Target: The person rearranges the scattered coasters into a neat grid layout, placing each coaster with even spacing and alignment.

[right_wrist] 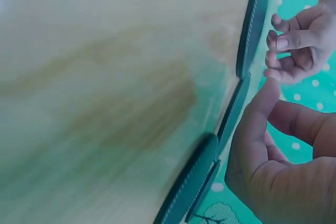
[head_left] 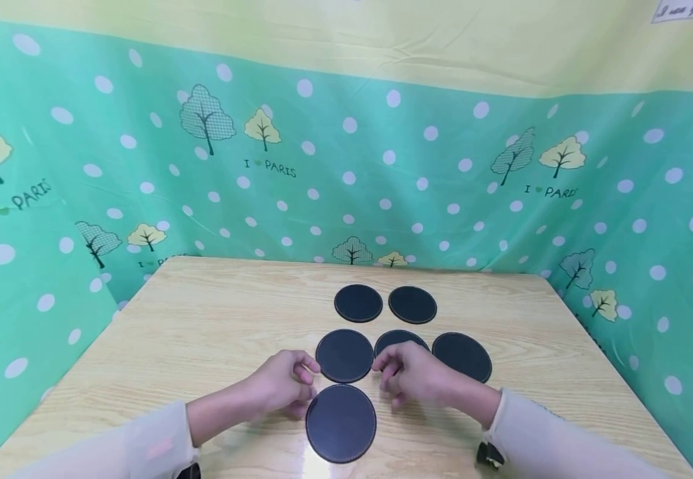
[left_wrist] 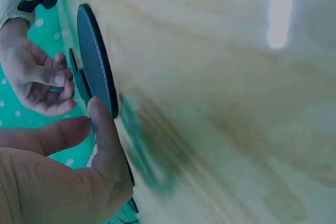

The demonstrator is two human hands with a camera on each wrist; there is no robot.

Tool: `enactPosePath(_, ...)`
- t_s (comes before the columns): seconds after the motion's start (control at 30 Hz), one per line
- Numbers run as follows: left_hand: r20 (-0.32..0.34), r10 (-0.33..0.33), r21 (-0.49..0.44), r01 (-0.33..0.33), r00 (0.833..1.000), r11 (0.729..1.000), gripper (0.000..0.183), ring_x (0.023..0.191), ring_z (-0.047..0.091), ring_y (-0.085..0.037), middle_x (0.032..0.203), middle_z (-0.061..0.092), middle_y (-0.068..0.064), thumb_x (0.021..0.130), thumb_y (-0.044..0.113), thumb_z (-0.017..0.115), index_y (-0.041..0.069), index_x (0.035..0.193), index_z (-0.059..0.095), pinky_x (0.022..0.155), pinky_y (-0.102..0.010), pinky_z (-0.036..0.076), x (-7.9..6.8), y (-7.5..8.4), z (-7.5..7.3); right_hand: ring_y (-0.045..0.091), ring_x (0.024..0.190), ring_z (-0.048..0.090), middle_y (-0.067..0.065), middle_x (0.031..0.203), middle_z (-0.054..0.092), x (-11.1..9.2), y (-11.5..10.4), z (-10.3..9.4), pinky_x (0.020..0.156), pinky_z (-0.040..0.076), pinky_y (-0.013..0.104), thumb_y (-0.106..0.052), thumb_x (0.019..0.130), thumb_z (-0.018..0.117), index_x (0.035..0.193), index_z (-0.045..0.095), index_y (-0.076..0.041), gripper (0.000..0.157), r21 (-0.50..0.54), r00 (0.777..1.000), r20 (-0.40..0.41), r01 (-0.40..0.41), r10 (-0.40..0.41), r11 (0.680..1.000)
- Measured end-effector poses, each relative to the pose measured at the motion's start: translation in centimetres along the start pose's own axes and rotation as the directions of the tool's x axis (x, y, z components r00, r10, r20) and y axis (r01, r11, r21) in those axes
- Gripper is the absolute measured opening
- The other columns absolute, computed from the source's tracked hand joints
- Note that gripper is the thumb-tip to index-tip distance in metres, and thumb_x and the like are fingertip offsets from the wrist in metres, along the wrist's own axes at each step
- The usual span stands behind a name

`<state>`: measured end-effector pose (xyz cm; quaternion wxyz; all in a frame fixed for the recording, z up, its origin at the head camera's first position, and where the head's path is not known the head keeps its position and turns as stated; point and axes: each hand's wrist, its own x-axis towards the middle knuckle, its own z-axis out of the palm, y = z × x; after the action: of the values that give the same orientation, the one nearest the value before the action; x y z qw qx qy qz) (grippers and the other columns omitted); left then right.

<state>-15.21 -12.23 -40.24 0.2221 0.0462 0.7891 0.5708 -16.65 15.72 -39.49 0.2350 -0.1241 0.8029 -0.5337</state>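
Several flat round black coasters with stitched rims lie on the wooden table. The front coaster sits between the hands, just below the left coaster of a row of three. My left hand is at the left side of these two, fingertips right at their rims, fingers loosely bent and gripping nothing. My right hand hovers over the row's middle coaster and partly hides it; its fingers are relaxed and hold nothing. The right coaster lies partly behind that forearm. In the left wrist view, the front coaster appears nearly edge-on.
Two more coasters, a left one and a right one, lie side by side farther back on the table. A green and yellow curtain with dots and trees hangs behind and along both sides.
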Motion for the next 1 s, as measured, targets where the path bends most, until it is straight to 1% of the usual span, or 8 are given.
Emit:
enactPosePath(0.13, -0.015, 0.001, -0.02, -0.001, 1.0, 1.0, 0.038, 0.078, 0.064, -0.025, 0.102, 0.052, -0.016, 0.085, -0.018, 0.064, -0.006, 0.12, 0.057, 0.063, -0.039, 0.064, 0.8, 0.5, -0.2, 0.021, 0.074, 0.06, 0.014, 0.088, 0.063, 0.5, -0.3, -0.7, 0.058, 0.062, 0.034, 0.017, 0.089, 0.06, 0.111, 0.064, 0.007, 0.025, 0.0, 1.0, -0.023, -0.005, 0.005, 1.0)
enactPosePath(0.3, -0.031, -0.002, -0.057, 0.0, 1.0, 0.998, 0.039, 0.084, 0.065, -0.026, 0.102, 0.052, -0.016, 0.084, -0.02, 0.059, -0.007, 0.122, 0.056, 0.063, -0.037, 0.063, 2.1, 1.0, -0.7, 0.02, 0.073, 0.061, 0.013, 0.089, 0.063, 1.2, -0.5, -1.8, 0.058, 0.063, 0.036, 0.012, 0.093, 0.063, 0.116, 0.063, 0.007, 0.023, -0.009, 0.997, -0.071, -0.016, 0.015, 1.0)
enactPosePath(0.47, -0.072, 0.005, -0.038, -0.008, 0.997, 0.999, 0.039, 0.089, 0.065, -0.027, 0.101, 0.053, -0.016, 0.085, -0.018, 0.059, -0.007, 0.122, 0.057, 0.065, -0.036, 0.063, 3.6, 1.5, -1.5, 0.02, 0.076, 0.062, 0.014, 0.092, 0.065, 2.2, -0.8, -3.0, 0.061, 0.064, 0.037, 0.009, 0.094, 0.064, 0.117, 0.063, 0.007, 0.023, -0.029, 0.992, -0.126, -0.011, 0.007, 1.0)
enactPosePath(0.7, -0.121, 0.021, -0.001, -0.022, 0.992, 1.0, 0.033, 0.083, 0.06, -0.023, 0.103, 0.056, -0.014, 0.093, -0.01, 0.063, -0.006, 0.125, 0.057, 0.07, -0.037, 0.064, 6.4, 1.8, -3.1, 0.024, 0.083, 0.065, 0.013, 0.094, 0.069, 4.5, -1.0, -4.5, 0.064, 0.064, 0.035, 0.01, 0.094, 0.061, 0.121, 0.063, 0.007, 0.027, -0.03, 0.978, -0.21, -0.022, 0.015, 0.999)
enactPosePath(0.77, -0.13, 0.029, -0.001, -0.03, 0.991, 1.0, 0.033, 0.084, 0.06, -0.023, 0.103, 0.056, -0.013, 0.094, -0.007, 0.064, -0.006, 0.127, 0.057, 0.071, -0.037, 0.064, 7.2, 1.9, -3.7, 0.025, 0.085, 0.066, 0.013, 0.095, 0.07, 5.2, -1.0, -5.0, 0.065, 0.064, 0.035, 0.009, 0.095, 0.06, 0.122, 0.062, 0.007, 0.028, -0.043, 0.976, -0.219, -0.016, 0.006, 0.999)
enactPosePath(0.87, -0.15, 0.034, -0.018, -0.038, 0.988, 0.999, 0.035, 0.089, 0.062, -0.026, 0.104, 0.056, -0.013, 0.095, -0.005, 0.065, -0.006, 0.129, 0.056, 0.074, -0.036, 0.064, 8.4, 2.0, -4.6, 0.026, 0.089, 0.066, 0.012, 0.097, 0.068, 6.1, -1.1, -5.8, 0.069, 0.064, 0.035, 0.007, 0.095, 0.061, 0.125, 0.061, 0.008, 0.03, -0.042, 0.977, -0.213, -0.012, 0.003, 0.999)
enactPosePath(0.93, -0.16, 0.037, -0.019, -0.041, 0.986, 0.999, 0.036, 0.092, 0.063, -0.027, 0.105, 0.057, -0.013, 0.095, -0.004, 0.065, -0.007, 0.13, 0.055, 0.075, -0.035, 0.064, 9.1, 2.0, -5.1, 0.025, 0.09, 0.065, 0.012, 0.099, 0.066, 6.7, -1.1, -6.3, 0.072, 0.064, 0.036, 0.005, 0.096, 0.061, 0.128, 0.059, 0.008, 0.032, -0.031, 0.981, -0.195, -0.018, 0.012, 0.999)
enactPosePath(1.0, -0.168, 0.035, -0.021, -0.039, 0.985, 0.999, 0.036, 0.091, 0.062, -0.026, 0.105, 0.057, -0.012, 0.095, -0.003, 0.065, -0.007, 0.13, 0.055, 0.075, -0.034, 0.064, 9.8, 2.1, -5.5, 0.024, 0.09, 0.063, 0.013, 0.101, 0.064, 7.3, -1.1, -6.9, 0.076, 0.064, 0.039, 0.005, 0.097, 0.061, 0.131, 0.057, 0.008, 0.034, -0.012, 0.983, -0.184, -0.03, 0.028, 0.999)
